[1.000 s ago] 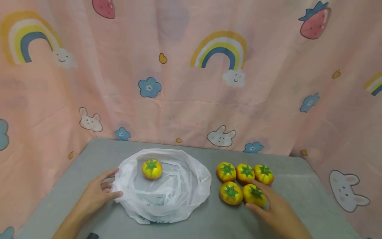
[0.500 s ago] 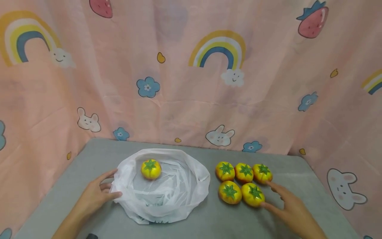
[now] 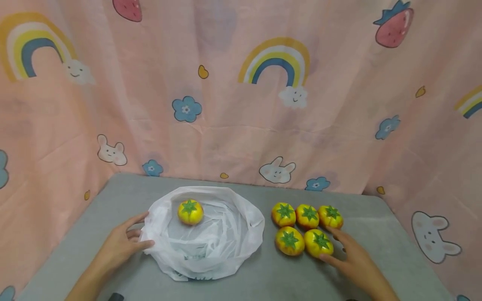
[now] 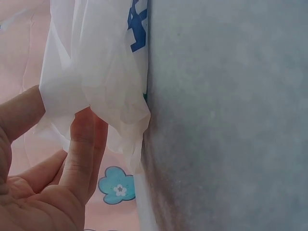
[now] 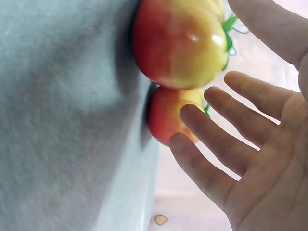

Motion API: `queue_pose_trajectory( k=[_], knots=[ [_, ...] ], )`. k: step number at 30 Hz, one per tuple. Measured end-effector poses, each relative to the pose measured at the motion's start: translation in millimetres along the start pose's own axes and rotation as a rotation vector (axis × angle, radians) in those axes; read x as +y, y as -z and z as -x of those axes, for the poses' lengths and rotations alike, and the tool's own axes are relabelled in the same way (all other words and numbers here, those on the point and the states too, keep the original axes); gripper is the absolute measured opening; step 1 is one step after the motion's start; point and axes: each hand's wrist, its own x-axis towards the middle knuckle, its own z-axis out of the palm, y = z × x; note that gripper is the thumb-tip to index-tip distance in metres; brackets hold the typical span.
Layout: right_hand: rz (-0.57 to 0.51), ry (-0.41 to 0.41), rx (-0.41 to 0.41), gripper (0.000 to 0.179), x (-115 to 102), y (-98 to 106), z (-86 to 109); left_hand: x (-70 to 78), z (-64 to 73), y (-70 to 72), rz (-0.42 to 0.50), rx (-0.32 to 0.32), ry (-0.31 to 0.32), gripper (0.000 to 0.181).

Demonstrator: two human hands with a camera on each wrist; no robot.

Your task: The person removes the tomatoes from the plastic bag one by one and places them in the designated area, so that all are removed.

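Note:
A white plastic bag [image 3: 248,255] lies spread with its mouth up on the grey table, with one yellow tomato [image 3: 190,212] with a green star-shaped top inside. My left hand [image 3: 120,244] is at the bag's left rim, thumb and fingers spread and touching the plastic; some fingertips are hidden behind the film in the left wrist view. Right of the bag sit several more tomatoes in two rows, red toward their undersides. My right hand [image 3: 354,259], fingers extended, is beside the front right tomato [image 3: 318,243], its thumb near that fruit; the right wrist view shows nothing gripped.
A pink patterned curtain [image 3: 226,142] hangs behind and along both sides of the grey table [image 3: 256,284]. A small dark object [image 3: 116,297] shows at the bottom edge, near my left forearm.
My right hand has drawn off the front right tomato to the right, then shifted slightly back toward it. The left hand, bag and tomatoes stay in place.

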Motion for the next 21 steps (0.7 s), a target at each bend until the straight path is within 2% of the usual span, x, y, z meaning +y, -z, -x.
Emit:
queue_pose_trajectory(
  k=[5, 8, 13, 21],
  knots=[
    [-0.027, 0.004, -0.001, 0.092, -2, -6, -3.3, 0.4, -0.4, 1.3, -0.009, -0.002, -0.007, 0.098],
    [-0.041, -0.027, -0.029, 0.095, -2, -9, -5.2, -1.1, 0.1, 1.5, -0.01, -0.007, -0.015, 0.098],
    [-0.062, -0.087, -0.074, 0.101, -2, -12, -8.0, -3.5, 0.8, 0.5, -0.014, -0.013, 0.006, 0.1],
    [-0.059, -0.125, -0.085, 0.104, -2, -16, -11.1, -1.7, 0.3, -0.4, -0.02, -0.012, 0.017, 0.099]
  ],
)
